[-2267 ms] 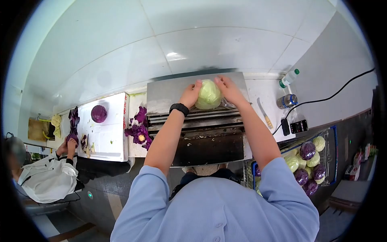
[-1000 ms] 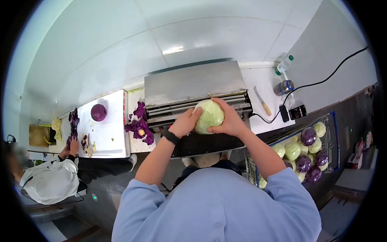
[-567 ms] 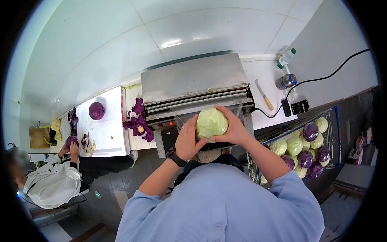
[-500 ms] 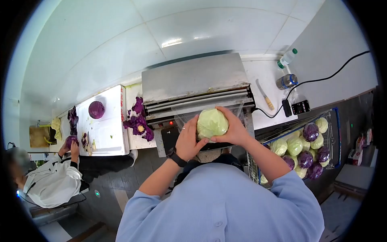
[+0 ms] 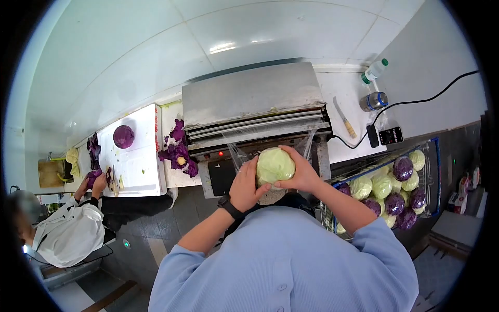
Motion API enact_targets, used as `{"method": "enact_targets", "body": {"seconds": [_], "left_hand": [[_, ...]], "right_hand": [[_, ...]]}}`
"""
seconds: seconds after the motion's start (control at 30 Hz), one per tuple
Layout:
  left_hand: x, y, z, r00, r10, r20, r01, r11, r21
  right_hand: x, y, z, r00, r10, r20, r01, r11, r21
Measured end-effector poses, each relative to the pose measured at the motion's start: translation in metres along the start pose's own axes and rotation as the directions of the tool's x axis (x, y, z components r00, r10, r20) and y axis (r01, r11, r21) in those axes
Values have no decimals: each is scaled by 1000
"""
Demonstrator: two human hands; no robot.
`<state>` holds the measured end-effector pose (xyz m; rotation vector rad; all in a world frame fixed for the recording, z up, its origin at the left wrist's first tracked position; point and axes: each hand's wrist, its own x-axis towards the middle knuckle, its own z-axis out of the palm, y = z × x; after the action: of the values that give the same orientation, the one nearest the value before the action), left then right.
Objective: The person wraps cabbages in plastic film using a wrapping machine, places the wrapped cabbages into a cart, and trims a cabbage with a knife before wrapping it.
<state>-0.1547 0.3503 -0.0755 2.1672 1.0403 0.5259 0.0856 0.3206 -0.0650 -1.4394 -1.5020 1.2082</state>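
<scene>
Between my left hand [image 5: 246, 187] and my right hand [image 5: 300, 170] I hold a pale green cabbage [image 5: 275, 165], one palm against each side. My fingers curve around it and the thumbs come close together at its near side. Clear plastic film [image 5: 238, 154] stretches from the metal wrapping machine [image 5: 254, 96] to the cabbage and spreads out on both sides of it. The machine stands just beyond my hands, with a small red light [image 5: 221, 154] lit on its front. How far the film goes under the cabbage is hidden.
At right, a wire cart [image 5: 436, 171] carries several wrapped green and purple cabbages. A knife [image 5: 344, 118], a phone [image 5: 391, 136], a jar [image 5: 373, 101] and a bottle [image 5: 375, 71] lie or stand nearby. Leftward are purple leaves [image 5: 179, 151], a white board [image 5: 143, 177] and a co-worker [image 5: 73, 234] handling purple cabbage.
My hands have drawn the cabbage slightly toward my body, and the film between it and the machine now looks more stretched. The co-worker's hands have shifted a little to the right.
</scene>
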Motion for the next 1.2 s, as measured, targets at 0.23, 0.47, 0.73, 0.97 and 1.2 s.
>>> {"method": "enact_targets", "body": {"seconds": [0.23,0.47,0.73,0.97,1.2], "left_hand": [[-29,4,6,991,-87,97,90,996,-26],[-64,-10,-25,978,96,187,-65,984,-167],[-63,-28,-63,957,276,84,-177,792,-584],[-69,27,-45,970,244,3,-203,814,-545],[-106,89,38,964,264,-3,-221,799,-559]], "right_hand": [[-18,7,11,990,99,97,-94,994,-53],[-73,7,51,860,453,235,-504,686,524],[-133,-19,102,893,450,-26,-231,506,831],[-189,-25,113,906,394,-155,-63,487,871],[-284,-23,110,889,336,-310,129,465,876]]}}
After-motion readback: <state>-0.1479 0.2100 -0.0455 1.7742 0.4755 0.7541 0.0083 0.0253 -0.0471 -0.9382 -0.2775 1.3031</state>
